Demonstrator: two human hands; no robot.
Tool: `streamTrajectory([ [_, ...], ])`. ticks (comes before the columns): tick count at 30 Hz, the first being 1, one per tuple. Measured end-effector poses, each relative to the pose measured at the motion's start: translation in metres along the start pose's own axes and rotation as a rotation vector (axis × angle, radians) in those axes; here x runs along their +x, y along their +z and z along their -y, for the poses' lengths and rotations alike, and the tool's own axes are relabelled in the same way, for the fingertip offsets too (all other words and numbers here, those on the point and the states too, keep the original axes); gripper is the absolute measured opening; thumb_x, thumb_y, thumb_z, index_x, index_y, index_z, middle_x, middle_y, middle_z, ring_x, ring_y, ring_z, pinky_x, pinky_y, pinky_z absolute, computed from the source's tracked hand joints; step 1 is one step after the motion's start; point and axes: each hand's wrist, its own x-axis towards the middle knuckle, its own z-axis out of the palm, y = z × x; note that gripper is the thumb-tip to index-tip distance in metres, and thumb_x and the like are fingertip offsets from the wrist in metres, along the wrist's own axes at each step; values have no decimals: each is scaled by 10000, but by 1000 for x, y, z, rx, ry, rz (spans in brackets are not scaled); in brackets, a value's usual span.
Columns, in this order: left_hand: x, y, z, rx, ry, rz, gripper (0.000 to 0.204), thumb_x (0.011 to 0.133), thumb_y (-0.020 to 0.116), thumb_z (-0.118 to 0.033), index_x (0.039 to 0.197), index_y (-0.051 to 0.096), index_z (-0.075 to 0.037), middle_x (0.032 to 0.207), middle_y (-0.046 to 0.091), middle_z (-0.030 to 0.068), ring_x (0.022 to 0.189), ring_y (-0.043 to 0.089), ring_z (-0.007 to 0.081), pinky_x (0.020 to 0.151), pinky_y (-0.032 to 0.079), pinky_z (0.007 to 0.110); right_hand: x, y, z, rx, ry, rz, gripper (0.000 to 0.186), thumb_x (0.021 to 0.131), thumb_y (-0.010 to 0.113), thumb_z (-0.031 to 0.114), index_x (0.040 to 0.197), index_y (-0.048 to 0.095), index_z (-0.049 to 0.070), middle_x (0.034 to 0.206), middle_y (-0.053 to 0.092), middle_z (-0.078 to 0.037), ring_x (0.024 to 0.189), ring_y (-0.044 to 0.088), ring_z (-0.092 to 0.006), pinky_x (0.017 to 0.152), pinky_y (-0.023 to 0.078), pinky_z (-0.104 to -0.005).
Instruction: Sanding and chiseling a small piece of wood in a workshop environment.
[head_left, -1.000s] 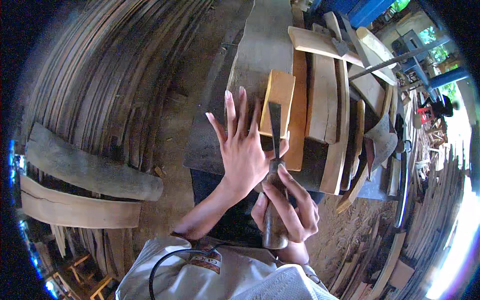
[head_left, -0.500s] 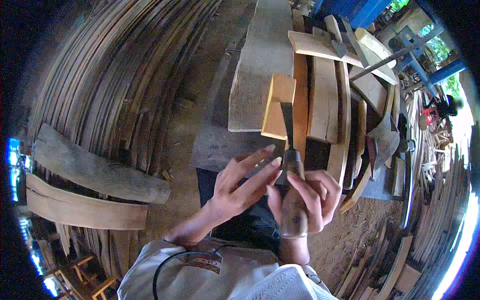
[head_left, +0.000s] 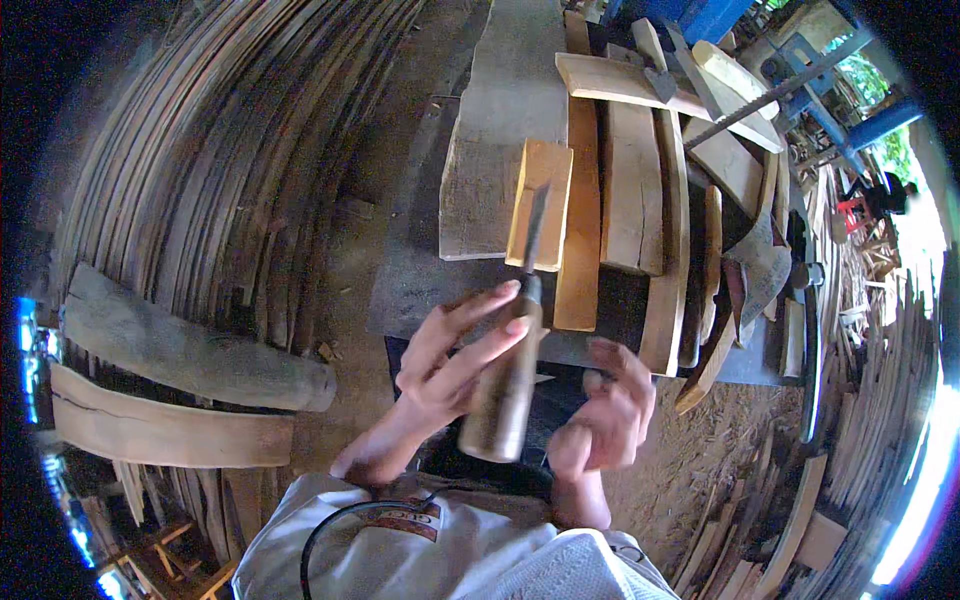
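My left hand (head_left: pixel 450 360) grips the wooden handle of a chisel (head_left: pixel 503 395), whose flat steel blade points away from me over a short orange-brown wooden block (head_left: pixel 524 210). Whether the blade touches the block I cannot tell. My right hand (head_left: pixel 607 410) is just right of the handle, blurred, its fingers loosely bent and apart with nothing visible in them. The block lies on a wide grey plank (head_left: pixel 490 95), beside a longer orange board (head_left: pixel 577 305) on the dark bench top (head_left: pixel 405 300).
Several cut boards (head_left: pixel 630 190), a curved metal blade (head_left: pixel 755 280) and a long bar (head_left: pixel 760 100) crowd the bench's right side. Blue machinery (head_left: pixel 850 125) stands behind. Stacked strips (head_left: pixel 200 150) and two slabs (head_left: pixel 170 420) are on the left. Someone (head_left: pixel 885 192) is at far right.
My left hand has left the plank and now grips the chisel handle. My right hand has let go and moved right. The chisel has shifted left and tilted.
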Motion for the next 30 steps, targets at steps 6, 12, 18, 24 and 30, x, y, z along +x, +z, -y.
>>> streamTrajectory([
  [6,19,-12,-19,80,-226,-98,341,823,729,21,966,447,-106,1225,602,214,1048,652,332,875,555,394,13,37,-12,-257,269,150,590,707,829,130,1241,595,37,1191,581,-182,1142,563,-357,939,491,-421],
  [12,14,-20,-13,40,-105,-178,195,778,727,-17,788,575,-138,1133,654,180,955,621,349,794,519,455,17,71,-23,-426,276,112,732,708,866,252,1317,530,24,1211,567,-181,1113,555,-348,951,454,-452],
  [18,7,-20,-7,-56,-26,-68,239,665,784,-19,757,734,-234,1119,697,77,980,595,289,820,496,399,20,71,-27,-533,285,96,723,704,856,354,1294,566,53,1159,594,-138,1076,535,-318,923,398,-445],
  [24,6,-17,-4,-11,19,45,212,673,797,-104,827,778,-248,1099,719,40,990,626,282,830,513,387,14,66,-34,-569,272,135,719,686,824,381,1290,561,93,1186,590,-89,1098,526,-295,923,362,-447],
  [30,7,-17,-7,-57,-38,97,187,693,821,-87,845,773,-185,1061,728,61,1039,650,327,873,563,389,12,68,-38,-544,275,106,734,679,821,388,1298,564,88,1202,581,-96,1116,518,-301,934,353,-464],
])
